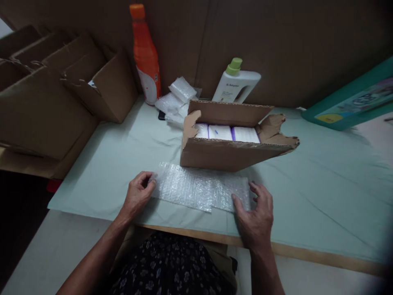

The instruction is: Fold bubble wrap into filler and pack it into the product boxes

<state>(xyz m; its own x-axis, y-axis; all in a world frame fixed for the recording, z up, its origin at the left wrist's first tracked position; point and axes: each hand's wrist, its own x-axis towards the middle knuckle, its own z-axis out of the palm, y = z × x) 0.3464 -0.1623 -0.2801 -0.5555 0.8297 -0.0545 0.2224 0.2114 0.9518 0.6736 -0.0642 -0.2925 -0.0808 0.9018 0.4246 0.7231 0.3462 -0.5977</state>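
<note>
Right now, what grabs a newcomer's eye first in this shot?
Probably the bubble wrap sheet lying flat near the table's front edge, with the left hand at its left end and the right hand at its right end. Just behind it sits an open cardboard box with white packs inside. The orange bottle stands out against the back wall, left of a white bottle with a green cap.

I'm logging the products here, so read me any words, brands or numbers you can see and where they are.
White bottle: small dark label line, too blurred to read.
Orange bottle: label print unreadable.
Teal package: coloured graphics, text too blurred.
White packs in the cardboard box: no legible text.
</note>
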